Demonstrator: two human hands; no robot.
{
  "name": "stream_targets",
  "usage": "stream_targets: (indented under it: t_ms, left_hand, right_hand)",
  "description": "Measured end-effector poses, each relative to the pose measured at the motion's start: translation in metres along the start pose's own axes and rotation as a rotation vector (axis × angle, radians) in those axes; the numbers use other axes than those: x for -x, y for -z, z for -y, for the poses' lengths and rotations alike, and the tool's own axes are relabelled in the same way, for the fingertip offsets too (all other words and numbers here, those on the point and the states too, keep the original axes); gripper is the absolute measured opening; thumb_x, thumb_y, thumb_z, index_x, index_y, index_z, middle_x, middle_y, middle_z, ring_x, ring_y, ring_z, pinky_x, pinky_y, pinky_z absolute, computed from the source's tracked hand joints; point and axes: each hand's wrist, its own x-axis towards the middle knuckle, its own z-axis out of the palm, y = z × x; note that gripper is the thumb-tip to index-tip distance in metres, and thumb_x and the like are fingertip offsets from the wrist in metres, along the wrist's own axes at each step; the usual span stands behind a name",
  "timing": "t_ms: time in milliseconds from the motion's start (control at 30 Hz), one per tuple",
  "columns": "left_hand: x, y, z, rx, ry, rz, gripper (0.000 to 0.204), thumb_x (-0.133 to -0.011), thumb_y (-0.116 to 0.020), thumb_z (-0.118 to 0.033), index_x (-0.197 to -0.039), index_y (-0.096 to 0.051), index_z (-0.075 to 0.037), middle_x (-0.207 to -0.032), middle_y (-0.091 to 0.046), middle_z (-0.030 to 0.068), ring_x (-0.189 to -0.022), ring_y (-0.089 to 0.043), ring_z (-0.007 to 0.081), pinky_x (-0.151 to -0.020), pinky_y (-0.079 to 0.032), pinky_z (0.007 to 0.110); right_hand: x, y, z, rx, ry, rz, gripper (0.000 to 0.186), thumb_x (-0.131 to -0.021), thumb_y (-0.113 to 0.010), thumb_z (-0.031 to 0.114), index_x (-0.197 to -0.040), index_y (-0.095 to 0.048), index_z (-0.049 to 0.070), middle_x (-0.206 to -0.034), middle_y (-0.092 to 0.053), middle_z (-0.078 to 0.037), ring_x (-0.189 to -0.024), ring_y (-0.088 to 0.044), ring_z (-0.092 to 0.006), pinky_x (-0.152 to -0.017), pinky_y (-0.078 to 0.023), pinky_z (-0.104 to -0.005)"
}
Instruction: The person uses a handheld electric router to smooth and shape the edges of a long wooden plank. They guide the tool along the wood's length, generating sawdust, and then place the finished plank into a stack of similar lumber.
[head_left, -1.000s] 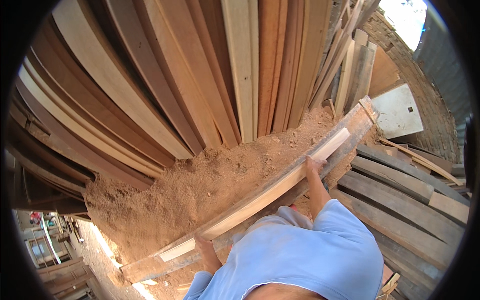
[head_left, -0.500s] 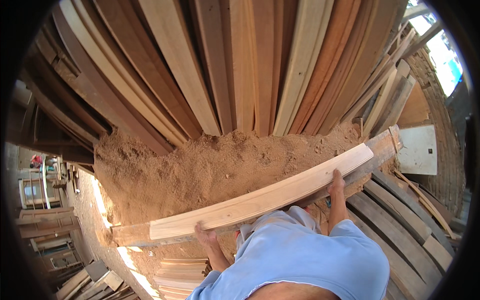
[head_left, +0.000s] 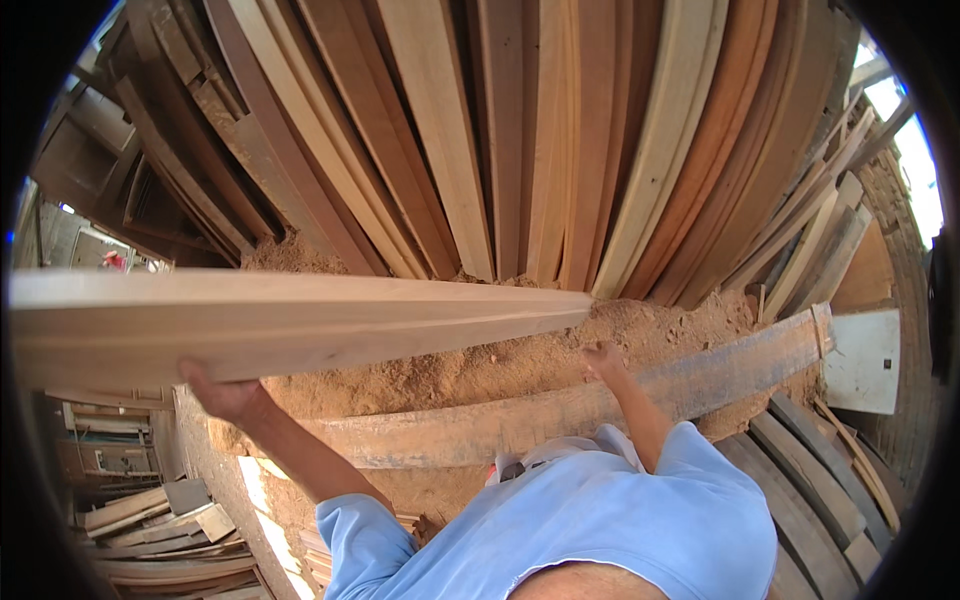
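A long, pale wooden board (head_left: 330, 325) with a grooved face is raised and stretches from the left edge to mid-picture, its left part nearest the camera. My left hand (head_left: 225, 392) grips its lower edge, the fingers partly hidden behind the wood. Just below the board's right end, my right hand (head_left: 603, 360) hangs in the air, apart from the board, fingers loosely spread with nothing visible in them. Beneath both arms lies a worn, scuffed plank (head_left: 560, 410) resting across the sawdust (head_left: 680, 335).
A row of upright brown and pale boards (head_left: 510, 150) leans beyond the sawdust. Dark planks (head_left: 800, 470) are stacked at the lower right, near a white panel (head_left: 862, 360). Offcuts (head_left: 160, 530) lie in a pile at the lower left.
The pale board has come up off the worn plank and swung left in my left hand. My right hand has let go of it and moved left and slightly up.
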Motion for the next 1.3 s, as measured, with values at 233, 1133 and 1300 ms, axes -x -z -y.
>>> stream_targets:
  t_ms: [233, 1133, 1300]
  left_hand:
    - [-0.004, -0.216, 0.092, -0.303, -0.121, 0.416, 0.058, -0.082, -0.084, -0.018, -0.125, -0.05, 0.002, -0.103, -0.065, 0.0163, -0.09, -0.073, 0.0252, -0.072, -0.067, 0.038]
    - [0.011, -0.382, 0.136, -0.163, 0.095, 1.036, 0.066, -0.077, -0.08, -0.014, -0.132, -0.046, 0.002, -0.114, -0.066, 0.0199, -0.108, -0.067, 0.0256, -0.096, -0.054, 0.04]
    - [-0.011, -0.357, 0.153, 0.225, 0.116, 1.117, 0.082, -0.071, -0.083, -0.019, -0.142, -0.045, -0.001, -0.115, -0.067, 0.0164, -0.117, -0.063, 0.0282, -0.101, -0.048, 0.043]
  right_hand:
    - [-0.037, 0.04, -0.077, 0.051, 0.348, 0.096, 0.038, -0.096, -0.064, 0.027, -0.102, -0.065, -0.01, -0.096, -0.071, -0.017, -0.072, -0.07, -0.0257, -0.061, -0.053, -0.0364]
    - [0.088, 0.059, 0.015, 0.261, 0.662, -0.564, 0.032, -0.097, -0.058, 0.01, -0.124, -0.064, -0.005, -0.117, -0.071, -0.017, -0.108, -0.068, -0.0257, -0.09, -0.055, -0.0365]
    - [0.173, 0.061, 0.154, -0.024, 1.072, -0.475, 0.078, -0.092, -0.071, 0.047, -0.146, -0.046, -0.003, -0.142, -0.054, -0.022, -0.132, -0.053, -0.0323, -0.107, -0.046, -0.0455]
